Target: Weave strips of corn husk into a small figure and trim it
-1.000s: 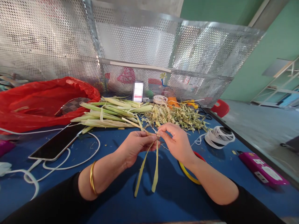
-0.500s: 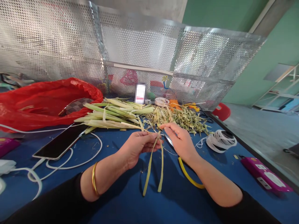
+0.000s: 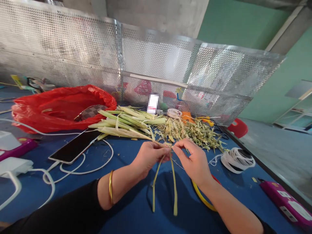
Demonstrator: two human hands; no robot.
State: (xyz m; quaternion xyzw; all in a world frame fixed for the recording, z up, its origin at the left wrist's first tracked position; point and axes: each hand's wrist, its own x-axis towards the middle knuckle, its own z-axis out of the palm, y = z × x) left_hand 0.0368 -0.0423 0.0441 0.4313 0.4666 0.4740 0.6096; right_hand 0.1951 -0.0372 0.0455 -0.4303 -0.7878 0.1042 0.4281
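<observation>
Two hands (image 3: 151, 156), one phone (image 3: 74, 146), perhaps two strips (image 3: 173, 188).

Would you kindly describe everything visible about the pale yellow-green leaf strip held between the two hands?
The pale yellow-green leaf strip looks like a thin, flat, flexible plant blade. It is pinched at the top between the left hand and the right hand, above the blue table. Two narrow tails hang down from the fingers, spreading slightly, their lower ends close to the table; whether they touch it cannot be told.

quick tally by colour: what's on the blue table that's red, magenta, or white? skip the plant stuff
Red: 1, the red plastic bag.
Magenta: 2, the magenta case at left and the magenta case at right.
White: 3, the charging cable, the white adapter, the spool of white cord.
Total: 6.
</observation>
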